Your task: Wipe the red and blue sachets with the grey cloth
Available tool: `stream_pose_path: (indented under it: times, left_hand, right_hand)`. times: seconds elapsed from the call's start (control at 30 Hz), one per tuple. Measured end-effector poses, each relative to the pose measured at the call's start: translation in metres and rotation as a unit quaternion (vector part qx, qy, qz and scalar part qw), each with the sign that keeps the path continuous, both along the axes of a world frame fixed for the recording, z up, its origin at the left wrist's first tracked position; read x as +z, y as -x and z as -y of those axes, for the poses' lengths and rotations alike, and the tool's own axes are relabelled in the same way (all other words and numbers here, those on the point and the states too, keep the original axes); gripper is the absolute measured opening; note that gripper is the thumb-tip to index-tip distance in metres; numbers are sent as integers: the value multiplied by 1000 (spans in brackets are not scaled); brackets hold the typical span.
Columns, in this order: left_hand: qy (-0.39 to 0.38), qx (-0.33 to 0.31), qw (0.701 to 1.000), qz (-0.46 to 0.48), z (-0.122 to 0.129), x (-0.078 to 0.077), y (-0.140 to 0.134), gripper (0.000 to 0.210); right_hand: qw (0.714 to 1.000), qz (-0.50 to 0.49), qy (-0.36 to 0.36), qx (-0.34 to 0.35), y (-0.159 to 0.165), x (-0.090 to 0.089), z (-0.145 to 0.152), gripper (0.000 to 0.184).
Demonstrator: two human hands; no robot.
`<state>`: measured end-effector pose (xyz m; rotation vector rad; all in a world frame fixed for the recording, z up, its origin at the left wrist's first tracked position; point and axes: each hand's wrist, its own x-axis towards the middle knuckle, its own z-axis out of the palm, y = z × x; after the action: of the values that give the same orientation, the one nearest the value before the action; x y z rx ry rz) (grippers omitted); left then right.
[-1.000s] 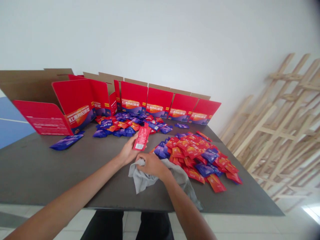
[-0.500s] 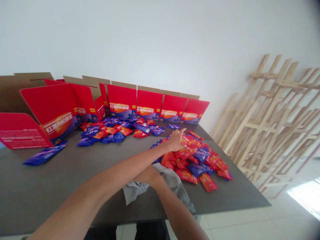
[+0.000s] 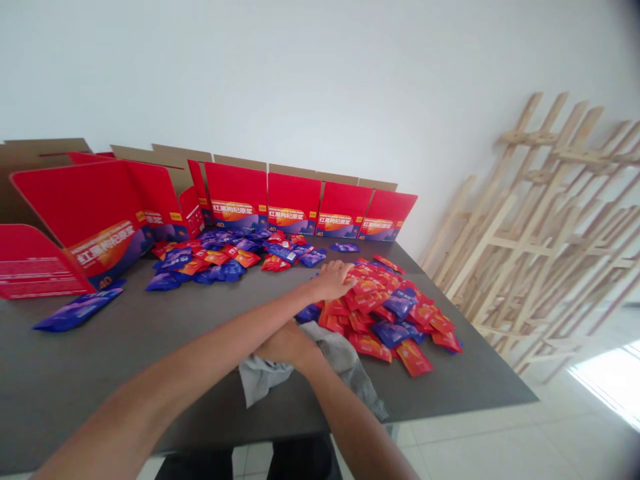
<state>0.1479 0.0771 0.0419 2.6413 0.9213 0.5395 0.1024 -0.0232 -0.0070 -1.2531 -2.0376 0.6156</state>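
My left hand (image 3: pixel 333 279) reaches across over my right forearm and lies with curled fingers on the near pile of red and blue packets (image 3: pixel 395 313). Whether it grips a packet is hidden. My right hand (image 3: pixel 285 347) is closed on a crumpled grey cloth (image 3: pixel 350 363) on the dark table (image 3: pixel 100 360); my left forearm partly covers it. A second pile of packets (image 3: pixel 225 257) lies farther back, left of my left hand.
Open red cartons (image 3: pixel 293 203) stand in a row along the table's far edge, and a larger one (image 3: pixel 90 213) stands at the left. A few blue packets (image 3: pixel 75 310) lie apart at the left. Wooden frames (image 3: pixel 540 220) lean against the wall on the right.
A second ago my left hand held a red packet upright above the cloth. It no longer holds it and has swung right onto the near pile. My right hand stayed on the cloth.
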Motion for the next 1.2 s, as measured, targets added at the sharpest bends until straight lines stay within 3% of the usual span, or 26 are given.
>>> stream_pose_path:
  times: [0.1, 0.2, 0.23, 0.37, 0.5, 0.7, 0.93, 1.03, 1.2]
  left_hand:
    - [-55, 61, 997, -4, -22, 1, 62, 49]
    - [-61, 211, 969, -114, -50, -2, 132, 43]
    - [-56, 236, 962, -128, -58, -4, 154, 42]
    - [-40, 236, 958, -160, -76, -15, 208, 48]
    - [-47, 230, 957, -171, -82, -26, 214, 56]
    - [-68, 266, 947, -165, -77, -30, 200, 40]
    - [-76, 214, 958, -175, -33, -31, 207, 24]
    - [-84, 194, 964, -160, -10, -33, 213, 26]
    - [-74, 292, 937, -175, 16, -39, 213, 56]
  right_hand:
    - [996, 60, -9, 59, 0, 7, 2, 25]
    - [992, 106, -7, 68, -1, 13, 3, 16]
    - [991, 111, -5, 68, -2, 14, 4, 15]
    - [993, 99, -1, 67, -3, 15, 5, 12]
    - [994, 84, -7, 65, -4, 13, 4, 10]
    - [995, 78, 6, 63, -5, 13, 3, 9]
    - [995, 82, -10, 54, -4, 14, 6, 11]
    - [995, 77, -23, 51, -4, 13, 5, 9]
    - [995, 75, -30, 56, -4, 12, 5, 9]
